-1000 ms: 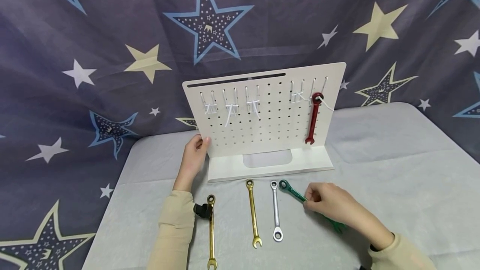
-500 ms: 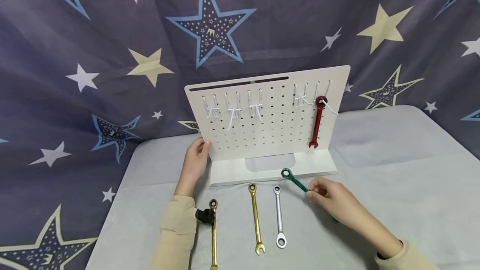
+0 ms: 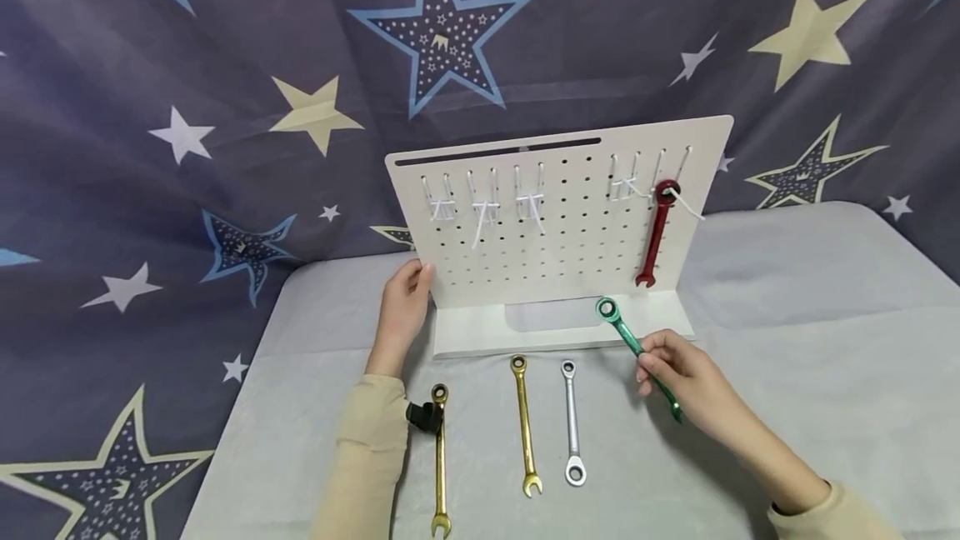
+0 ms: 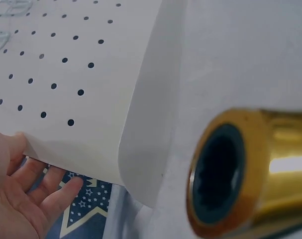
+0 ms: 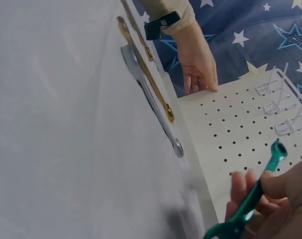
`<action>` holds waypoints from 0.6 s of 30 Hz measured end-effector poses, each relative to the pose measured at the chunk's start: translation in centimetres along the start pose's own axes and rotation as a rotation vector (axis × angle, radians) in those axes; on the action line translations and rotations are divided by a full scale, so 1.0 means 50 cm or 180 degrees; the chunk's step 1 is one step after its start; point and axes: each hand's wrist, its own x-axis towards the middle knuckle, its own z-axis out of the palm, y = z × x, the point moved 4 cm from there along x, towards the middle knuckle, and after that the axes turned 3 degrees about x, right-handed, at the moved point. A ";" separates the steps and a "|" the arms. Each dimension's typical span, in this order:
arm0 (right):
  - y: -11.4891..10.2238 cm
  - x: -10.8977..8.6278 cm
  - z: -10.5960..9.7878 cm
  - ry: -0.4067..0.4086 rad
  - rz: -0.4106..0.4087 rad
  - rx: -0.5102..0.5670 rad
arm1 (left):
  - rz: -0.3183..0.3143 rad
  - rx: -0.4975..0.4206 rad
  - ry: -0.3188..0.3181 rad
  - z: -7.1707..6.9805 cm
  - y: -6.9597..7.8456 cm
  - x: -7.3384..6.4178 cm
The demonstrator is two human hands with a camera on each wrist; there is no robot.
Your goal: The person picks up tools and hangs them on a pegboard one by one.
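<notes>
My right hand (image 3: 686,377) grips a green ratcheting combination wrench (image 3: 627,335) by its shank, raised over the table in front of the board's base. Its ring end points up and to the left; the open end hangs below the hand. My left hand (image 3: 405,307) pinches the left edge of the white pegboard (image 3: 517,265), thumb on the front and fingers behind it, as the left wrist view (image 4: 36,191) shows. A red wrench (image 3: 655,233) hangs by its ring from a hook on the board's right side.
Two gold wrenches (image 3: 525,432) and a silver wrench (image 3: 572,427) lie on the grey-covered table (image 3: 810,373) before the board. White wire hooks (image 3: 486,207) stick out along the board's upper part. A starry curtain (image 3: 187,340) hangs behind.
My right hand has lifted the green wrench off the table and brought it up toward the board, its ring end rising. The left hand stays on the board's edge.
</notes>
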 end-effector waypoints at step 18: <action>-0.030 0.015 -0.025 0.0339 0.0140 0.0206 | -0.0035 -0.0112 0.0040 0.015 0.005 -0.001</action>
